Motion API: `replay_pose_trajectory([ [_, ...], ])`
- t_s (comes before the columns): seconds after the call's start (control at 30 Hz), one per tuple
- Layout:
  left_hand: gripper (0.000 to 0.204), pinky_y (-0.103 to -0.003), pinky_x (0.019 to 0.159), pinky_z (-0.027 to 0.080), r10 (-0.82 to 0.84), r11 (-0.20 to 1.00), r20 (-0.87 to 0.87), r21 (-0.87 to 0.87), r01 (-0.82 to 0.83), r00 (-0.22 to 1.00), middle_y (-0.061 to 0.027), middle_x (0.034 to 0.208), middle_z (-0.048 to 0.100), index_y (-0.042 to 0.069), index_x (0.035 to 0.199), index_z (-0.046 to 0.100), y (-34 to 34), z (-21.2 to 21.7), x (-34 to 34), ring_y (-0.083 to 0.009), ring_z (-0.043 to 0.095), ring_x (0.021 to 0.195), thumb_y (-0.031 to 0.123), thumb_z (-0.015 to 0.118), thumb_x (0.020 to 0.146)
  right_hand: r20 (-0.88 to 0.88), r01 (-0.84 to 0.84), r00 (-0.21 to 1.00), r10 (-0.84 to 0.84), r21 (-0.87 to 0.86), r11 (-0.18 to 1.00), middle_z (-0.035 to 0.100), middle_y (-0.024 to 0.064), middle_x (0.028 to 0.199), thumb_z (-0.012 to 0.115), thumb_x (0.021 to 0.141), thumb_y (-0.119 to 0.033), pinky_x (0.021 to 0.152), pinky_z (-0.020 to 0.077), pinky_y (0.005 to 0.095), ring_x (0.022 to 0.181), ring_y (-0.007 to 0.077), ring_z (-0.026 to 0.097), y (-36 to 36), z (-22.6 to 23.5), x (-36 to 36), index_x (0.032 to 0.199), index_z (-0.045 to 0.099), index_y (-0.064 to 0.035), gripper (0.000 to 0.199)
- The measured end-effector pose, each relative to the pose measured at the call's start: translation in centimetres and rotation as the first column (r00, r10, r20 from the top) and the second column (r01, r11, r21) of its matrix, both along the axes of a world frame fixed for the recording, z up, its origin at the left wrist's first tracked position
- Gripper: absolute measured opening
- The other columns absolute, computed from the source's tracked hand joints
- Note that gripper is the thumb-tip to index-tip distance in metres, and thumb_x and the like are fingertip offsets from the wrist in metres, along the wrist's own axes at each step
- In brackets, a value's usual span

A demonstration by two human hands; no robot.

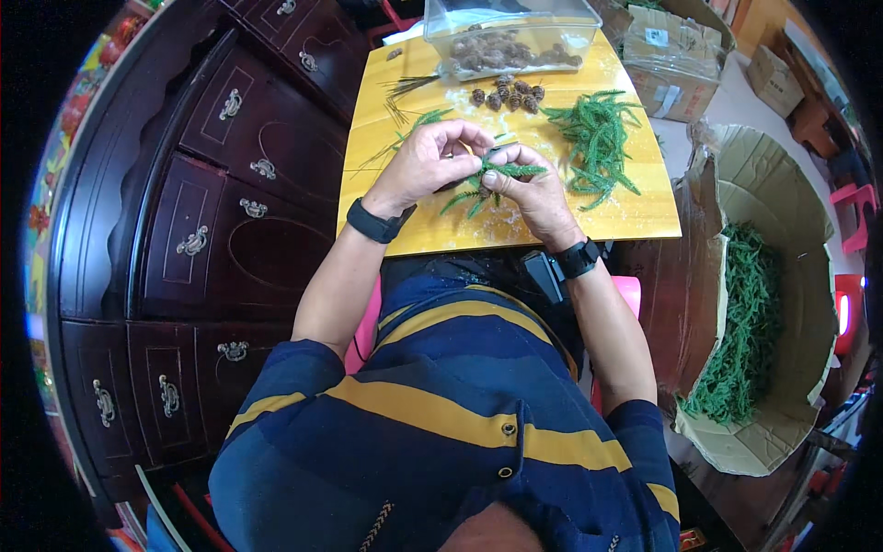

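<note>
Both my hands meet over a yellow wooden table (625, 213). My left hand (425, 162) and my right hand (532, 190) together pinch a small green artificial pine sprig (486, 184), whose branches fan out below my fingers. A black band sits on each wrist. Just beyond my hands lie a few brown pine cones (508, 95) in a loose cluster. To the right of them is a pile of green pine sprigs (598, 138). Thin green needles (405, 92) lie at the table's left side.
A clear plastic tub (511, 35) with several pine cones stands at the table's far edge. A large open cardboard box (768, 304) full of green sprigs sits on my right. Dark wooden drawers (212, 212) stand on my left. More cardboard boxes (676, 55) are behind the table.
</note>
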State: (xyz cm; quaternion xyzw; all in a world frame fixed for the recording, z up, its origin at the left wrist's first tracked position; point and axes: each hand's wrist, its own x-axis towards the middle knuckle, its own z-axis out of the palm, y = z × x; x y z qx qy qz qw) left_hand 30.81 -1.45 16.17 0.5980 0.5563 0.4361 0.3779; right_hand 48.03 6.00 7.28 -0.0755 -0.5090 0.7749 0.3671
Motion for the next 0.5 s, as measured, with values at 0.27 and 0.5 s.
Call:
replay_pose_trajectory([
  [0.27,0.022,-0.022,0.068,0.049,0.022,1.0,-0.16,0.02,-0.019,0.987,0.0,0.09,0.066,0.001,0.1,0.066,-0.7,0.2,0.6,-0.0059,0.057,0.072,0.006,0.073,0.079,0.085,0.0,0.996,0.0,0.006,1.0,0.065,0.0007,0.098,0.074,0.088,-0.004,0.078,0.0513,0.0248,0.086,0.0093,0.062,0.1,-0.2,0.0,0.102,0.063,-0.0051,0.017],
  [0.5,0.015,-0.023,0.064,0.05,0.147,0.986,-0.359,0.131,-0.106,0.922,-0.0001,0.083,0.067,0.002,0.092,0.067,-1.0,0.5,1.7,-0.0058,0.059,0.07,0.008,0.075,0.081,0.108,0.045,0.993,-0.051,0.051,0.998,0.065,0.0006,0.097,0.074,0.088,-0.004,0.077,0.0512,0.024,0.085,0.0082,0.061,0.0,-0.1,-0.1,0.102,0.063,-0.0048,0.017],
])
